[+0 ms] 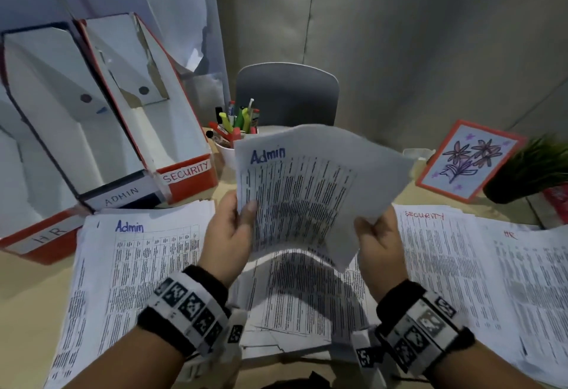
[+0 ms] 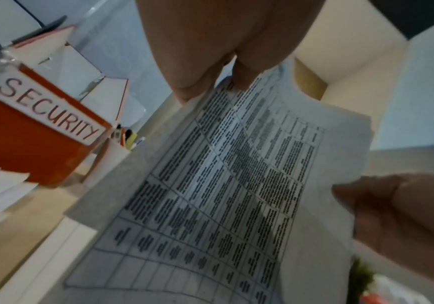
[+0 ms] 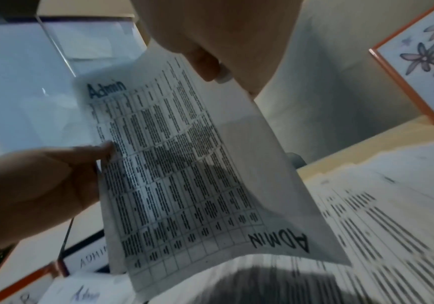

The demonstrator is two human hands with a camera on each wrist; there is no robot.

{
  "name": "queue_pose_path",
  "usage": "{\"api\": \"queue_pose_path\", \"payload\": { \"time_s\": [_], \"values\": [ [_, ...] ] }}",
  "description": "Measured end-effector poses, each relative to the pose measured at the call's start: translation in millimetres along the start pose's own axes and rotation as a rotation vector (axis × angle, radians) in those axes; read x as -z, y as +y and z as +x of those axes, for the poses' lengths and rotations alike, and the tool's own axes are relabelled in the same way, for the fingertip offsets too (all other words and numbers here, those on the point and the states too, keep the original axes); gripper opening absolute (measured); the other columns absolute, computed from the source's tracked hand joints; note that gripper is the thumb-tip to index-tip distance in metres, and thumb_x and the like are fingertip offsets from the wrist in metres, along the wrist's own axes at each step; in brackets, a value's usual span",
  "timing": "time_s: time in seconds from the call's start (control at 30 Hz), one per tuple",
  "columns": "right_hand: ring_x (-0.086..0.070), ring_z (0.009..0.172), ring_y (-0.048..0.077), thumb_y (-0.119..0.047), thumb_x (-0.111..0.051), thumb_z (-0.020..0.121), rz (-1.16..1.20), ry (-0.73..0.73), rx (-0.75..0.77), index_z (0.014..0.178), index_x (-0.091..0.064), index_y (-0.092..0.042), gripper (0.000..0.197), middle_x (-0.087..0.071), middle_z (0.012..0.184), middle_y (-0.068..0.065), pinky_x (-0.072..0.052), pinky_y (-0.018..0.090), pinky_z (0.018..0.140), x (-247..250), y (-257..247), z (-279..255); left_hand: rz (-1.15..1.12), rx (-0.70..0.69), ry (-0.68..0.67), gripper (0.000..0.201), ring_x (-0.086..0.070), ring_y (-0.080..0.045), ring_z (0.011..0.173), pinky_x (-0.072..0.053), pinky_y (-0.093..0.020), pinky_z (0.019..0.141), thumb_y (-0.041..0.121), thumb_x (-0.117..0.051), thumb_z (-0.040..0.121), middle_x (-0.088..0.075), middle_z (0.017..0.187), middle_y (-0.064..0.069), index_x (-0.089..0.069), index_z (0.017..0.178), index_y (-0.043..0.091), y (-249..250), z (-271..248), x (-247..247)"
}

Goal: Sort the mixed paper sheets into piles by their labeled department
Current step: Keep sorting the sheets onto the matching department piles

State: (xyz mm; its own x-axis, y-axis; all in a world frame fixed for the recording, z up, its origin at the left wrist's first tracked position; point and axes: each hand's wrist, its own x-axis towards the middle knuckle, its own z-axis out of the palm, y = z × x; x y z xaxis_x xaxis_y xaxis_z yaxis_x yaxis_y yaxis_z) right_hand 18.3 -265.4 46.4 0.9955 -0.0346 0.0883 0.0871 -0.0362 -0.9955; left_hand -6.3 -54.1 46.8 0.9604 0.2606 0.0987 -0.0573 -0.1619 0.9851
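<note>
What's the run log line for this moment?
step: sorting | held: Admin sheet | left hand: pinching | right hand: gripping | target: Admin pile

Both hands raised, left hand (image 1: pixel 229 231) and right hand (image 1: pixel 379 242) each pinching something.

grey wall (image 1: pixel 430 35) | grey chair (image 1: pixel 287 96) | wooden desk (image 1: pixel 18 311)

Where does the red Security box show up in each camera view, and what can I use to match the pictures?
Head: Security box at left of centre, behind the Admin pile.
Left wrist: Security box at the left edge, label facing the camera.
Right wrist: not in it.
Shared landmark: the held Admin sheet, pinched by both hands in all three.
</note>
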Motion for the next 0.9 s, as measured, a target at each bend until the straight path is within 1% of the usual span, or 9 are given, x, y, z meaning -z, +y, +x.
{"api": "queue_pose_path", "payload": {
  "time_s": [0.07,0.1,0.2,0.37,0.57,0.63,0.73,0.8,0.9],
  "values": [
    [-0.058,0.095,-0.007,0.006,-0.039,0.096,-0.065,-0.044,-0.058,0.114,-0.046,-0.03,0.041,-0.06,0.108,-0.012,-0.046,0.016,0.081,-1.8,12.0,-6.6,0.084,0.057,-0.04,0.004,-0.055,-0.009,0.088,-0.051,-0.039,0.085,0.044,-0.044,0.095,-0.057,0.099,0.005,-0.046,0.098,0.042,-18.6,-4.1,-4.2],
    [-0.058,0.095,-0.009,0.004,-0.038,0.097,-0.09,-0.069,-0.084,0.115,-0.044,-0.031,0.04,-0.059,0.11,-0.012,-0.046,0.014,0.081,-2.2,17.1,-9.9,0.085,0.067,-0.053,0.005,-0.057,-0.006,0.089,-0.052,-0.035,0.085,0.042,-0.044,0.096,-0.058,0.1,0.007,-0.044,0.099,0.046,-25.7,-6.8,-7.1],
    [-0.057,0.097,-0.01,-0.001,-0.037,0.099,-0.146,-0.14,-0.142,0.114,-0.042,-0.037,0.039,-0.057,0.112,-0.015,-0.046,0.014,0.083,-2.5,27.9,-17.5,0.127,0.039,-0.028,0.023,-0.056,0.014,0.091,-0.044,-0.004,0.075,0.016,-0.043,0.099,-0.059,0.101,0.014,-0.044,0.104,0.038,-35.9,-14.5,-13.9],
    [-0.056,0.098,-0.003,-0.004,-0.039,0.098,-0.23,-0.166,-0.159,0.108,-0.042,-0.041,0.039,-0.057,0.11,-0.013,-0.045,0.016,0.08,-3.3,30.5,-15.7,0.172,0.046,0.065,0.021,-0.053,0.015,0.09,-0.042,-0.006,0.076,0.01,-0.044,0.099,-0.058,0.101,0.013,-0.045,0.11,0.027,-41.2,-14.2,-11.9],
    [-0.06,0.085,0.007,-0.01,-0.043,0.098,-0.196,-0.223,-0.172,0.11,-0.046,-0.028,0.022,-0.061,0.1,-0.009,-0.051,0.021,0.071,-30.2,6.4,-2.4,0.144,0.115,0.213,0.026,-0.055,0.006,0.066,-0.043,-0.004,0.054,0.004,-0.048,0.096,-0.061,0.087,0.011,-0.05,0.098,0.03,-21.1,-10.6,31.8],
    [-0.059,0.084,0.009,-0.014,-0.041,0.099,-0.218,-0.306,-0.195,0.112,-0.049,-0.021,0.016,-0.061,0.098,-0.005,-0.048,0.02,0.071,-46.4,5.8,-0.5,0.151,0.181,0.242,0.028,-0.058,0.009,0.083,-0.044,-0.006,0.063,0.004,-0.05,0.095,-0.06,0.098,0.018,-0.048,0.111,0.027,-21.0,-10.1,55.8],
    [-0.046,0.074,0.028,-0.024,-0.038,0.1,-0.366,-0.523,-0.289,0.102,-0.047,0.002,0.028,-0.047,0.086,0.015,-0.037,0.033,0.069,-75.2,18.0,3.3,0.258,0.299,0.256,0.037,-0.059,-0.006,0.096,-0.043,-0.018,0.073,0.002,-0.052,0.092,-0.061,0.111,0.008,-0.044,0.124,0.02,-31.1,-13.2,97.6],
    [-0.04,0.07,0.022,-0.024,-0.039,0.099,-0.433,-0.672,-0.364,0.083,-0.04,-0.001,0.028,-0.038,0.081,0.012,-0.037,0.036,0.067,-98.0,27.6,5.7,0.405,0.375,0.234,0.038,-0.056,-0.011,0.097,-0.041,-0.024,0.077,0.006,-0.051,0.092,-0.06,0.117,0.004,-0.046,0.129,0.016,-41.6,-19.9,124.5],
    [-0.048,0.069,0.024,-0.018,-0.046,0.095,-0.578,-0.854,-0.406,0.073,-0.041,-0.009,0.024,-0.042,0.075,0.014,-0.044,0.039,0.068,-134.7,42.3,6.4,0.539,0.505,0.244,0.039,-0.053,-0.018,0.104,-0.037,-0.025,0.083,0.009,-0.046,0.095,-0.057,0.127,-0.002,-0.047,0.134,0.014,-57.2,-35.1,159.4]
  ]
}}
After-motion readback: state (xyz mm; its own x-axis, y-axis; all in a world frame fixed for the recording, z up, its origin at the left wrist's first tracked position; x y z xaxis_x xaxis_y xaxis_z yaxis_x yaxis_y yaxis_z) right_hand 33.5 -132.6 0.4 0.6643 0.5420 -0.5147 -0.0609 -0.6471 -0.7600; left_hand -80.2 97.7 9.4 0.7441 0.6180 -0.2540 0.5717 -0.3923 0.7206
